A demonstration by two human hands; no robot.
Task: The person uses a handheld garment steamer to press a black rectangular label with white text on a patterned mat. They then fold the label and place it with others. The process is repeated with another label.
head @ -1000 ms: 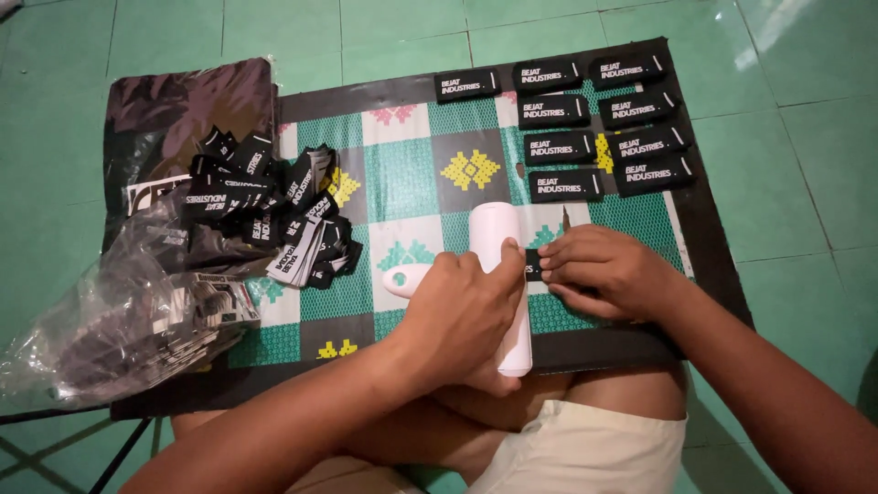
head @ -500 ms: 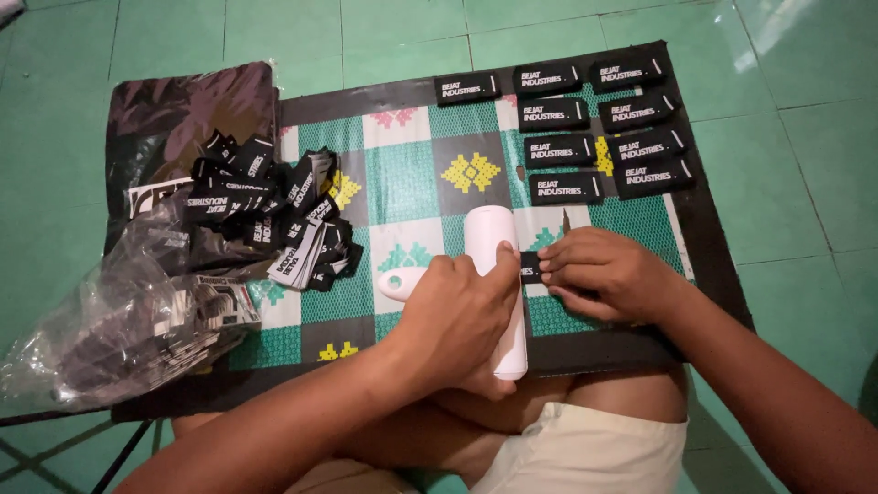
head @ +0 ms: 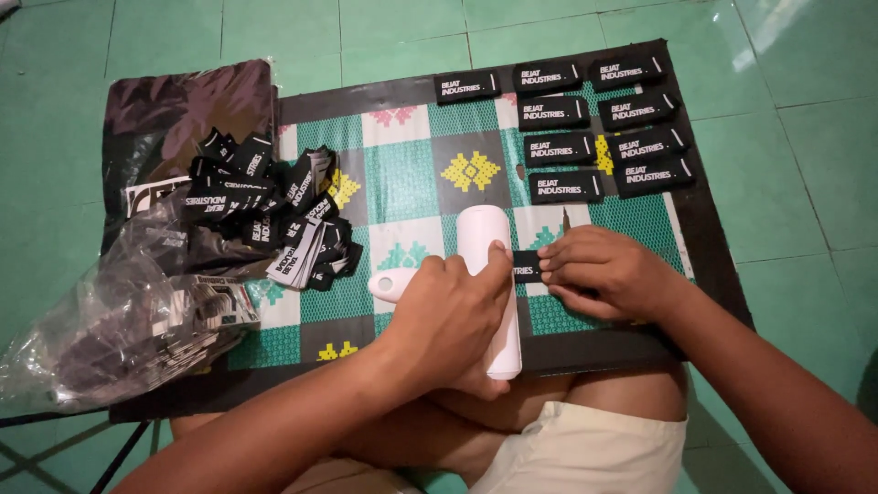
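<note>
My left hand [head: 453,316] grips a white roller-shaped tool [head: 487,247] that lies lengthwise on the patterned mat, its rounded white handle [head: 389,284] sticking out to the left. My right hand [head: 604,273] pinches a small black fabric label [head: 525,266] right beside the roller, fingertips of both hands almost touching. Most of that label is hidden under my fingers.
Several black labels [head: 585,119] lie in neat rows at the mat's far right. A loose heap of black labels [head: 265,210] sits at the left, beside a clear plastic bag [head: 110,329] with more. The green checked mat [head: 402,174] rests on a dark board [head: 713,238] over a green tiled floor.
The view has shifted slightly. My hands stay at the roller and label, with only small finger movements.
</note>
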